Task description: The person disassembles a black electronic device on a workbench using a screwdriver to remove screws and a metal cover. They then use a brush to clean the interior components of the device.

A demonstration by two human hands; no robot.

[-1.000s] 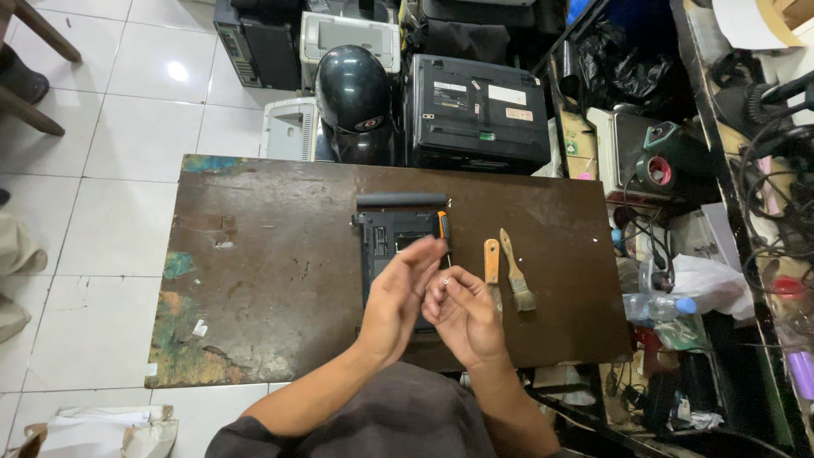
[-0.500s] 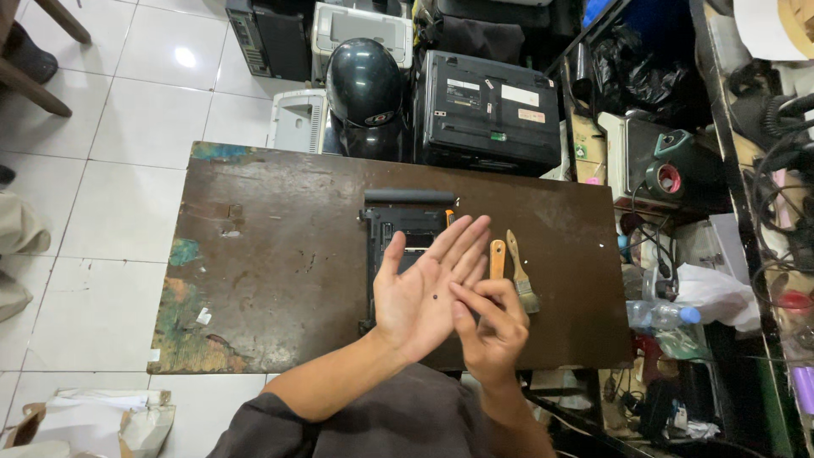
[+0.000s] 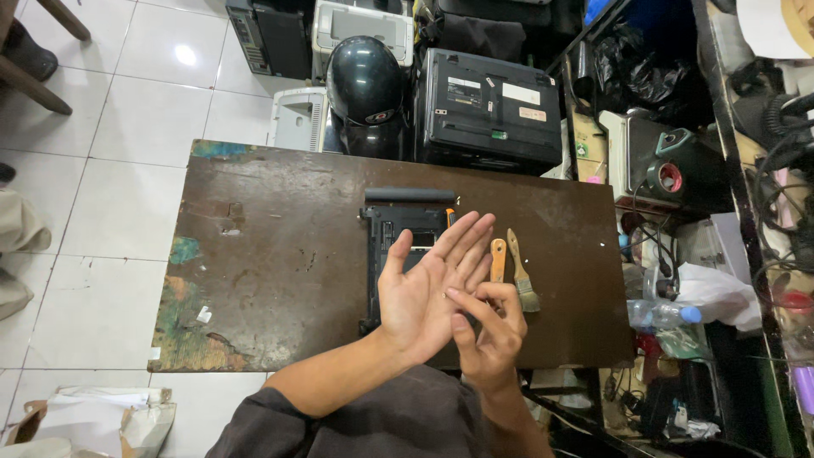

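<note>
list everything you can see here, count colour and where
table: 1, dark brown with worn paint patches, centre
laptop base: 1, black, opened up, on the table under the hands
paintbrush: 1, pale wooden handle, on the table right of the hands
orange-handled tool: 1, beside the paintbrush
helmet: 1, black, beyond the table
black case: 1, right of the helmet
plastic bottle: 1, clear, blue cap, right of the table
left hand: 1, open, palm up, over the laptop base
right hand: 1, fingertip touching the left palm

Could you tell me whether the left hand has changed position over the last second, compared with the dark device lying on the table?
Yes. The left hand has opened flat, palm up, its fingers now spread across the dark device toward its far edge.
</note>
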